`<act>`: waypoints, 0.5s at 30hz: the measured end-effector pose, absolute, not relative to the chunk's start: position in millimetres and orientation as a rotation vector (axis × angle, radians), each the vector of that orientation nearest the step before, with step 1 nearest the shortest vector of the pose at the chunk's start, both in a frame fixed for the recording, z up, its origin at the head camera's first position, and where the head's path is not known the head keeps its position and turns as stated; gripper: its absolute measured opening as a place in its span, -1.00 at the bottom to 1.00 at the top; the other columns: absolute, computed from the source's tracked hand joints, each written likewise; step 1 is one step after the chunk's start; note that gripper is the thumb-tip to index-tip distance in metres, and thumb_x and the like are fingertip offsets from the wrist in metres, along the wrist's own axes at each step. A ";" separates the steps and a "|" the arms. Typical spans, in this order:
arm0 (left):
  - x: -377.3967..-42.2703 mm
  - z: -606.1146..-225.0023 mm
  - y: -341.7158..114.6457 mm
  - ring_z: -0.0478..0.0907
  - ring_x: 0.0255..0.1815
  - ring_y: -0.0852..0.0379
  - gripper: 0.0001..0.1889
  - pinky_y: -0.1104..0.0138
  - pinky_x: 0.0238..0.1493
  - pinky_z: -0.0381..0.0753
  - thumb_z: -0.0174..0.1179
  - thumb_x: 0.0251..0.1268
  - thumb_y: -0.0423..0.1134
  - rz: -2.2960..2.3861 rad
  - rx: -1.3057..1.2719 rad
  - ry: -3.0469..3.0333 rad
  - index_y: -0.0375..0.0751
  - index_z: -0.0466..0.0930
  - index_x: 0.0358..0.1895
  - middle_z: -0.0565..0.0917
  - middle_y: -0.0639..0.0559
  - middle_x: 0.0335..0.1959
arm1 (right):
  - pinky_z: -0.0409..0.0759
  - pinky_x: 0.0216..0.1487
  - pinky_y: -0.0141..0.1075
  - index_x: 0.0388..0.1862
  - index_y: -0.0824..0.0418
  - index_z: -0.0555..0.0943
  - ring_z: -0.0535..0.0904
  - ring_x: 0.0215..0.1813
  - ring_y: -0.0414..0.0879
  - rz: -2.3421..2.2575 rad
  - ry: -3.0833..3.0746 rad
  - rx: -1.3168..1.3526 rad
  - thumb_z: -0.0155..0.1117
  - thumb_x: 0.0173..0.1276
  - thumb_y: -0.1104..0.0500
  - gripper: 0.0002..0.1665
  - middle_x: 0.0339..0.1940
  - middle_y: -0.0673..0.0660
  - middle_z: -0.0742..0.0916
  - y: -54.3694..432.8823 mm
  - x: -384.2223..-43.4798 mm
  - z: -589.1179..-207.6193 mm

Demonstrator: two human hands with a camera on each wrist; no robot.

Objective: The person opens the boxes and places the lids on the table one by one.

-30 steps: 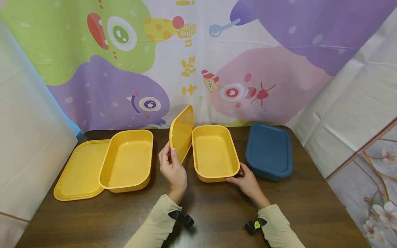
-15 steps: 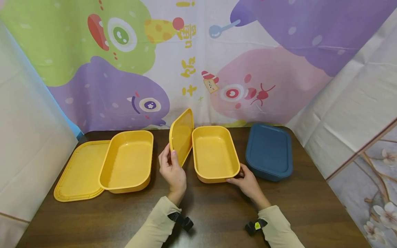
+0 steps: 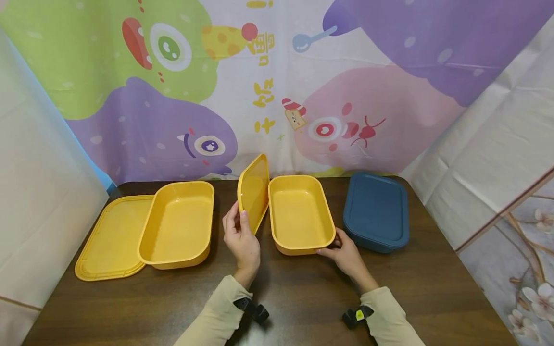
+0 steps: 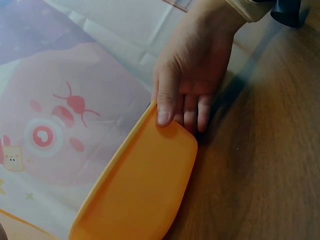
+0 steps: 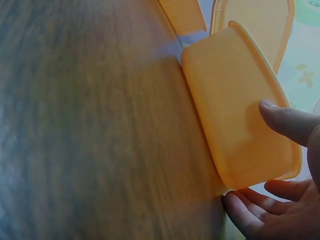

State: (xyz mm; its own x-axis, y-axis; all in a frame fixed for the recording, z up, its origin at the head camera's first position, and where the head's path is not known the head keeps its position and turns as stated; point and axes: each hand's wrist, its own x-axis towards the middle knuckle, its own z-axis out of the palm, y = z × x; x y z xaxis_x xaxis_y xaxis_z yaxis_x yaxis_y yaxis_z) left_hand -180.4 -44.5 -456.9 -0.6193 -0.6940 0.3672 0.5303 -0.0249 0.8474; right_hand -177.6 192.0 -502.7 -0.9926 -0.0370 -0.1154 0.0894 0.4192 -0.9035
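Observation:
My left hand (image 3: 243,245) pinches a yellow lid (image 3: 253,190) near its front end, thumb on one face and fingers on the other. That lid stands on edge, tilted, along the left side of a yellow food container (image 3: 301,211). In the left wrist view, my thumb presses the face of the lid (image 4: 142,175). My right hand (image 3: 344,252) holds the container's front right corner. The right wrist view has the thumb on the wall of the container (image 5: 235,95) and the fingers round its corner. The container is upright, uncovered and bare inside.
To the left, a second uncovered yellow container (image 3: 179,223) partly overlaps a flat yellow lid (image 3: 114,240). A dark blue lidded container (image 3: 376,211) stands on the right. A printed curtain (image 3: 277,86) hangs right behind the brown table (image 3: 294,298).
The lid in my left hand has come down slightly, its top edge now lower against the curtain. My right hand and the container stay in place.

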 end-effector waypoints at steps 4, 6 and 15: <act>-177.9 -459.1 -46.9 0.50 -0.16 0.27 -0.71 0.53 -0.14 0.51 0.14 0.37 -0.40 -1.752 0.170 -1.423 -0.42 0.58 0.10 0.56 -0.11 -0.11 | 0.62 0.06 -0.21 0.47 0.27 0.24 0.54 0.25 0.18 -1.626 2.555 0.042 0.53 0.11 0.11 0.00 0.28 0.32 0.54 192.6 -177.7 -503.1; -176.6 -460.4 -48.9 0.51 -0.17 0.27 -0.71 0.54 -0.18 0.51 0.15 0.37 -0.38 -1.743 0.155 -1.451 -0.40 0.59 0.10 0.57 -0.19 -0.10 | 0.62 0.06 -0.21 0.47 0.27 0.24 0.54 0.26 0.18 -1.628 2.554 0.039 0.53 0.11 0.12 0.01 0.29 0.32 0.54 192.8 -177.9 -503.4; -169.6 -464.2 -58.1 0.53 -0.16 0.21 -0.71 0.50 -0.12 0.56 0.18 0.34 -0.40 -1.777 0.114 -1.518 -0.41 0.59 0.09 0.59 -0.32 -0.09 | 0.61 0.09 -0.15 0.47 0.24 0.24 0.54 0.26 0.15 -1.637 2.540 0.049 0.54 0.10 0.11 0.00 0.29 0.29 0.54 192.0 -178.6 -504.4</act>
